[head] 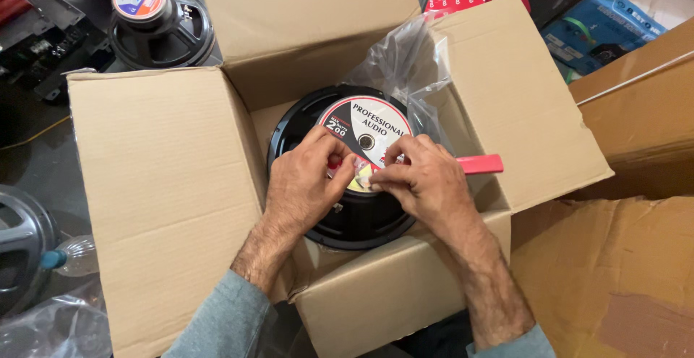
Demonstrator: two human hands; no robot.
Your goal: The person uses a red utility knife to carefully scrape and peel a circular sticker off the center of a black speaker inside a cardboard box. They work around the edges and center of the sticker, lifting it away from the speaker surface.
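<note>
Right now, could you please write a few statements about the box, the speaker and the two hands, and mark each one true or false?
1. The speaker lies inside an open cardboard box. True.
2. Both hands rest on the floor outside the box. False: the left hand and the right hand are together on the back of the speaker.
3. A red tool sticks out beside the right hand. True.
4. The box flaps are taped shut. False: they are folded open.
5. A second speaker lies outside the box, at the upper left. True.
</note>
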